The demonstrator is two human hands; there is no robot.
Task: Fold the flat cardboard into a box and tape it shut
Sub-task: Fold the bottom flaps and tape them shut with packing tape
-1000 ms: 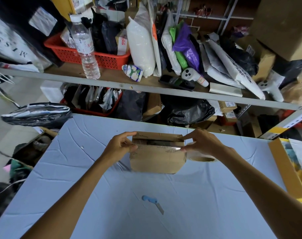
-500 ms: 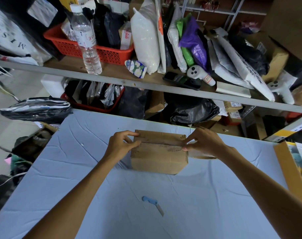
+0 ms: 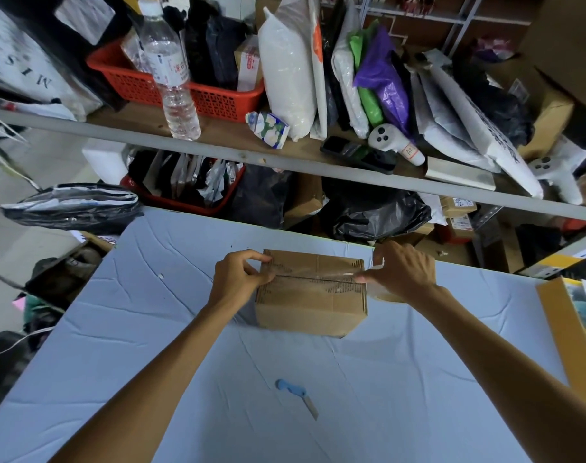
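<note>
A small brown cardboard box (image 3: 310, 304) stands folded on the light blue table (image 3: 184, 345), its top flaps closed. A strip of clear tape (image 3: 318, 274) lies along the top seam. My left hand (image 3: 241, 279) pinches the tape's end at the box's left edge. My right hand (image 3: 402, 272) grips the tape roll (image 3: 383, 294) just past the right edge, and the roll is mostly hidden behind that hand.
A blue-handled utility knife (image 3: 296, 396) lies on the table in front of the box. A yellow-edged carton (image 3: 565, 332) sits at the right. Behind the table runs a metal shelf (image 3: 218, 152) crowded with a water bottle (image 3: 172, 71), a red basket (image 3: 214, 98) and bags.
The top flaps have gone from slightly open to flat. The tape strip now lies stretched across the seam, and both hands sit lower on the box's edges.
</note>
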